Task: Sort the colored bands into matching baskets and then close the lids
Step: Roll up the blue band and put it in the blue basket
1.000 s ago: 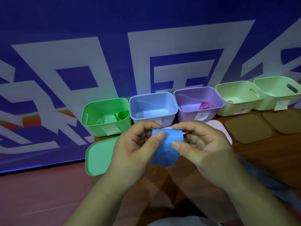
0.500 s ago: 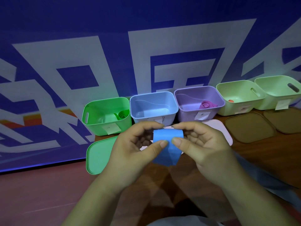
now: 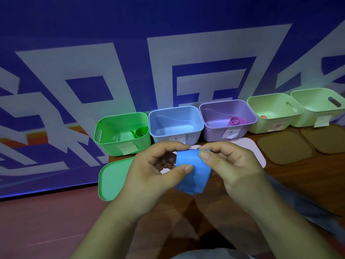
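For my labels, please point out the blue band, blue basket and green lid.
blue band (image 3: 194,171): head view, its front face.
blue basket (image 3: 173,114): head view, inner back wall.
green lid (image 3: 113,178): head view, flat top.

A deep blue backdrop (image 3: 130,25) printed with large white block lettering (image 3: 162,71) fills the rear of the scene, lit dimly with a cool bluish cast. An orange and red stripe (image 3: 35,139) crosses its lower left. In front stands a brown table (image 3: 298,176), apparently wood, its near edge lost in shadow. A dull reddish floor (image 3: 37,225) stretches away at left.
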A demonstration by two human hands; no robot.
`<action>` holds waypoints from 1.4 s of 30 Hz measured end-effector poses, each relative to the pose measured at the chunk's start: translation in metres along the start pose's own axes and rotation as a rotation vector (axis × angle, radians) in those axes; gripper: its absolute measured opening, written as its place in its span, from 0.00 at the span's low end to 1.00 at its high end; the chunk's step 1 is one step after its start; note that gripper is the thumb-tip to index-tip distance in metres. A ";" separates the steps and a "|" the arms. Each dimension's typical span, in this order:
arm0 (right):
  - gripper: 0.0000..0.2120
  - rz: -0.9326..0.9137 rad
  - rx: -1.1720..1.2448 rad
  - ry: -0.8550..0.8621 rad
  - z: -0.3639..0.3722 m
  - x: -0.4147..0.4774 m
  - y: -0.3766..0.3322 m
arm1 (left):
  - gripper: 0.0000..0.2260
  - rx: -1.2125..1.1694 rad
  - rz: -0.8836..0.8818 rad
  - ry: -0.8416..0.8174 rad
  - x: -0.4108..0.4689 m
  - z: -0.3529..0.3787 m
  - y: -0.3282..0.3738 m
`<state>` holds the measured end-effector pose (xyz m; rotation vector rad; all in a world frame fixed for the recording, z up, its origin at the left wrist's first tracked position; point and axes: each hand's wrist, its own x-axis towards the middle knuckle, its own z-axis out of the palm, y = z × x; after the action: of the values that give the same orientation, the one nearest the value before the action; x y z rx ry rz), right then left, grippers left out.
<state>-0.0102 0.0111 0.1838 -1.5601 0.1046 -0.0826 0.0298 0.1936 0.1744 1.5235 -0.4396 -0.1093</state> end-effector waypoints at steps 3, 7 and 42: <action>0.07 -0.023 -0.038 0.009 0.002 -0.001 0.000 | 0.14 0.010 0.004 0.020 -0.001 0.000 0.000; 0.11 -0.033 -0.050 -0.007 0.003 -0.001 0.003 | 0.13 -0.003 -0.006 0.034 -0.001 -0.001 0.002; 0.21 -0.074 0.007 -0.042 -0.001 -0.002 0.008 | 0.14 -0.001 -0.022 -0.005 0.000 -0.002 0.008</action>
<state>-0.0122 0.0101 0.1762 -1.5577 0.0139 -0.1082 0.0289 0.1963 0.1826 1.5274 -0.4272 -0.1305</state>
